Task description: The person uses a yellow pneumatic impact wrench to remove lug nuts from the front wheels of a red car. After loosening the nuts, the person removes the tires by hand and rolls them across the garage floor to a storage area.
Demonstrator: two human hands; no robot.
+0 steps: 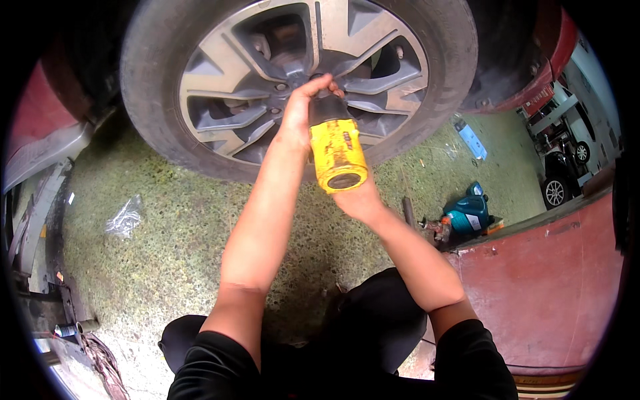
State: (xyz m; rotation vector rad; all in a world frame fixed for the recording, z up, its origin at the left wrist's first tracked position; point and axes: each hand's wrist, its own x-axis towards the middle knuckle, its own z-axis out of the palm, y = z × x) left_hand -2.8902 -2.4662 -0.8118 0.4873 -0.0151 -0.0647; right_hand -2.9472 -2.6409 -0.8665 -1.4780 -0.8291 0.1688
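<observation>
Both hands, L [297,117] & R [357,200], grip yellow impact wrench [337,150] at wheel [300,73]; teal tool [467,213] nearby.

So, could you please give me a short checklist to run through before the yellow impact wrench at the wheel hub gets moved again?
1. Left hand steadies the black nose of the yellow impact wrench: ok.
2. Right hand supports the wrench from below: ok, though the grip itself is hidden behind the tool.
3. Socket seated squarely on a lug nut: cannot tell, the left hand covers the tip.
4. Wrench pointed at the hub of the silver spoked alloy wheel: ok.
5. Speckled green floor clear of loose items: not ok, a crumpled clear plastic bag and a teal and black tool lie on it.
</observation>
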